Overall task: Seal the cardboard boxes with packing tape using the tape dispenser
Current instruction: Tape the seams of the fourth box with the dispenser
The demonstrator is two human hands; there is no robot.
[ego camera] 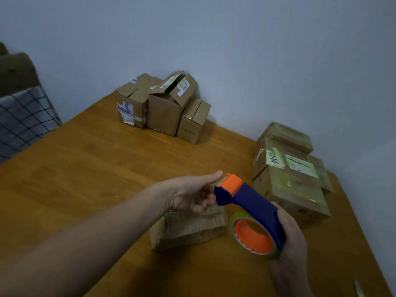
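In the head view, we are holding the tape dispenser (252, 202) in the lower right of the frame, our right hand (291, 236) wrapping round its blue handle, with the roll of tape (232, 221) on its orange core sitting just left of the palm. Our left hand (192, 194) is reaching in from the lower left toward the centre, palm turned up, thumb straight and fingers loosely spread beside the dispenser's orange-and-blue front end; we cannot tell whether the fingertips are touching it. Below both hands, a small cardboard box (188, 230) is lying on the wooden worktop (85, 168), partly hidden by the left hand. At the right edge, a stack of taped boxes (293, 183) is sitting near the wall. Three more boxes (162, 108) are standing side by side in the upper centre, the middle one with its flaps standing up. A checked cloth (23, 118) is showing at the left edge.
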